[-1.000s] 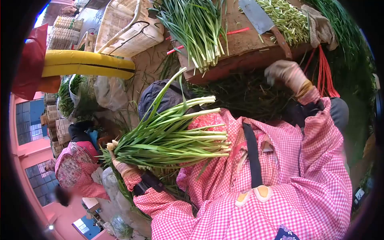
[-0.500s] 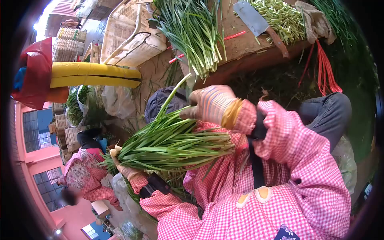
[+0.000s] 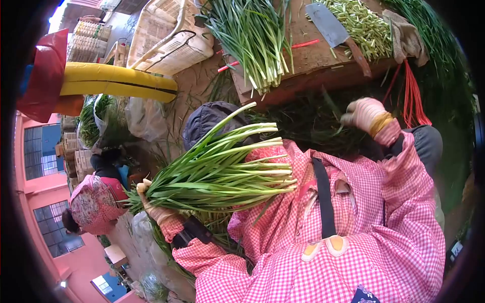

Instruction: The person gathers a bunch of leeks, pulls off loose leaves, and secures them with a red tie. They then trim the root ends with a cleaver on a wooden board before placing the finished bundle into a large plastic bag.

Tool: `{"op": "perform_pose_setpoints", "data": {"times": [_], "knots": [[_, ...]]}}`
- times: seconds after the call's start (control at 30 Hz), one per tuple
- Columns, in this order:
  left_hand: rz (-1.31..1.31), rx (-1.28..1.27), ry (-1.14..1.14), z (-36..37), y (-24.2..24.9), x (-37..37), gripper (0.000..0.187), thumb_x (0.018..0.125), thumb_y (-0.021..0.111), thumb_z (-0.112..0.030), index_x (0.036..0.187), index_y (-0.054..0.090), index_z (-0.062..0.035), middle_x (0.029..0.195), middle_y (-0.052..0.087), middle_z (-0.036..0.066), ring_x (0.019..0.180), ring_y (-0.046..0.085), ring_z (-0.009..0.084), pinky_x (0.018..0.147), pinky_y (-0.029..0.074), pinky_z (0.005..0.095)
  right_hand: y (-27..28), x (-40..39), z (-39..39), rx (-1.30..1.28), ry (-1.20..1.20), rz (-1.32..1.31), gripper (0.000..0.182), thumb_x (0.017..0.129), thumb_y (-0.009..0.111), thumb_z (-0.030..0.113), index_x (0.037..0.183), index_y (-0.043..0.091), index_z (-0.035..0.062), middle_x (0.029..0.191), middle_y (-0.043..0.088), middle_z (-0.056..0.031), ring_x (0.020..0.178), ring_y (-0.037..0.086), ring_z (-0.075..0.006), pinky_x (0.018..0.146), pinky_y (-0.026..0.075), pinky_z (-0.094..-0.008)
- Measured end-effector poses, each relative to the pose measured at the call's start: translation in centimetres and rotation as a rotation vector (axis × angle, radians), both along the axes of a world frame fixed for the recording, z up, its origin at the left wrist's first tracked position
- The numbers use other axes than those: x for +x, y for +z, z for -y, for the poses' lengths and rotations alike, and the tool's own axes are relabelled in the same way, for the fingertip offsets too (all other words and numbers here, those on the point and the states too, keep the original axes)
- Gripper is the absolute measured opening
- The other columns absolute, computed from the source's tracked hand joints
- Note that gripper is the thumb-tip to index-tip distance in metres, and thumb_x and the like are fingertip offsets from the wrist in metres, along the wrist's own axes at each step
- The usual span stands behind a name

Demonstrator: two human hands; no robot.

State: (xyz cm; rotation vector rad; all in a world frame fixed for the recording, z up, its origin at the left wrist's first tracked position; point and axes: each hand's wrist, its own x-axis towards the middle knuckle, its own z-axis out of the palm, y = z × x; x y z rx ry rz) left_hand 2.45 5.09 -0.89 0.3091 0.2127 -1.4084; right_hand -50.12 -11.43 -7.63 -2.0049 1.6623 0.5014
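Note:
My left hand [image 3: 156,206], in a striped glove, is closed around the leafy end of a bunch of garlic chives [image 3: 217,174]. The bunch lies across in front of my body, its pale stem ends fanned out to the right and one stalk sticking up above the others. Away to the right, my right hand [image 3: 368,114], gloved with a yellow band at the wrist, is apart from the bunch, above the dark, leaf-strewn floor. Its fingers look curled and slightly blurred, and I cannot make out what is in them. Loose green blades show near its fingertips.
On the low wooden table [image 3: 308,76] are more chives [image 3: 252,45], a cleaver [image 3: 329,25], chopped stem pieces [image 3: 361,30] and a cloth [image 3: 405,38]. Red ties [image 3: 414,98] hang off its edge. A plastic basket [image 3: 187,50] and yellow padded bar [image 3: 118,86] stand left. Another person [image 3: 98,202] crouches nearby.
My right hand has moved from the upper stems of the bunch to the right. The stem ends now show more openly. My left hand stays on the bunch.

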Motion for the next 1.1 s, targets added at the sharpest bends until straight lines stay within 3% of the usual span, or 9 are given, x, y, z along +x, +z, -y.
{"op": "perform_pose_setpoints", "data": {"times": [0.27, 0.33, 0.47, 0.53, 0.63, 0.73, 0.8, 0.9, 1.1], "knots": [[0.269, 0.019, 0.265, 0.2, -1.1, 1.6, 0.023, 0.083, 0.065, -0.015, 0.101, 0.062, -0.0026, 0.103, 0.061, 0.010, 0.093, 0.057, 0.0138, 0.087, 0.047, 0.0297, 1.4, 11.7, -5.8, 0.283, -0.012, 1.250, 0.044, 0.076, 0.060, 0.039, 0.106, 0.062, 0.0067, 0.099, 0.063, -0.0151, 0.092, 0.061, -0.0267, 0.084, 0.046, -0.0353], [0.138, -0.195, -0.032, 0.0, -0.9, 1.4, 0.026, 0.086, 0.059, -0.023, 0.105, 0.061, -0.0052, 0.109, 0.059, 0.009, 0.099, 0.055, 0.0162, 0.090, 0.045, 0.0346, 1.8, 14.3, -4.8, 0.206, 0.088, 1.282, 0.043, 0.076, 0.063, 0.036, 0.106, 0.062, 0.0047, 0.093, 0.065, -0.0128, 0.087, 0.062, -0.0255, 0.081, 0.047, -0.0329], [0.887, -0.138, -0.154, -1.7, -1.6, 3.3, 0.043, 0.092, 0.046, -0.035, 0.124, 0.047, -0.0074, 0.126, 0.047, 0.011, 0.116, 0.044, 0.0228, 0.101, 0.031, 0.0469, 5.1, 14.9, -0.1, 0.413, -0.324, 2.021, 0.028, 0.073, 0.068, 0.015, 0.098, 0.065, 0.0030, 0.081, 0.067, -0.0079, 0.071, 0.062, -0.0157, 0.067, 0.051, -0.0267], [-0.120, -0.271, 0.045, -2.5, -3.2, 7.3, 0.045, 0.092, 0.045, -0.033, 0.128, 0.041, -0.0071, 0.128, 0.044, 0.011, 0.119, 0.041, 0.0234, 0.103, 0.029, 0.0469, 1.8, 15.6, 2.8, 0.279, -0.464, 1.735, 0.021, 0.074, 0.066, 0.001, 0.095, 0.065, 0.0015, 0.079, 0.066, -0.0062, 0.066, 0.061, -0.0122, 0.061, 0.050, -0.0238], [-0.794, -0.297, 0.159, -1.3, -2.9, 6.5, 0.044, 0.091, 0.046, -0.026, 0.130, 0.038, -0.0053, 0.129, 0.041, 0.012, 0.119, 0.041, 0.0258, 0.103, 0.029, 0.0467, 1.4, 12.7, 1.7, 0.271, -0.746, 1.749, 0.022, 0.076, 0.064, 0.005, 0.098, 0.063, 0.0005, 0.079, 0.065, -0.0069, 0.063, 0.060, -0.0109, 0.060, 0.050, -0.0235], [-0.312, -0.261, 0.160, -0.9, -1.9, 2.4, 0.044, 0.091, 0.049, -0.029, 0.129, 0.041, -0.0064, 0.132, 0.042, 0.008, 0.118, 0.042, 0.0208, 0.103, 0.031, 0.0420, 0.4, 9.8, 0.2, 0.284, -0.914, 1.762, 0.023, 0.078, 0.063, 0.008, 0.100, 0.063, 0.0011, 0.086, 0.065, -0.0057, 0.071, 0.061, -0.0123, 0.065, 0.050, -0.0241], [0.609, -0.123, -0.015, -0.5, -1.3, 0.8, 0.046, 0.091, 0.051, -0.032, 0.128, 0.043, -0.0068, 0.131, 0.044, 0.006, 0.117, 0.042, 0.0189, 0.103, 0.030, 0.0406, -0.4, 8.8, -1.3, 0.239, -0.362, 1.493, 0.035, 0.077, 0.066, 0.018, 0.107, 0.061, 0.0015, 0.095, 0.065, -0.0071, 0.085, 0.061, -0.0169, 0.077, 0.049, -0.0276], [0.538, 0.039, 0.141, -0.3, -1.4, 1.4, 0.045, 0.089, 0.053, -0.039, 0.123, 0.051, -0.0093, 0.123, 0.053, 0.006, 0.112, 0.048, 0.0201, 0.100, 0.034, 0.0399, 1.1, 10.6, -3.5, 0.616, -0.160, 1.233, 0.063, 0.067, 0.072, 0.040, 0.117, 0.057, 0.0051, 0.109, 0.060, -0.0126, 0.103, 0.054, -0.0205, 0.094, 0.039, -0.0325], [0.465, 0.041, 0.202, -0.1, -0.3, 1.7, 0.040, 0.091, 0.049, -0.034, 0.122, 0.052, -0.0086, 0.123, 0.053, 0.004, 0.110, 0.049, 0.0171, 0.099, 0.037, 0.0374, 4.6, 14.4, -1.1, 0.663, -0.739, 2.044, 0.030, 0.078, 0.063, 0.002, 0.107, 0.058, -0.0025, 0.091, 0.065, -0.0086, 0.075, 0.064, -0.0146, 0.068, 0.054, -0.0274]]}}
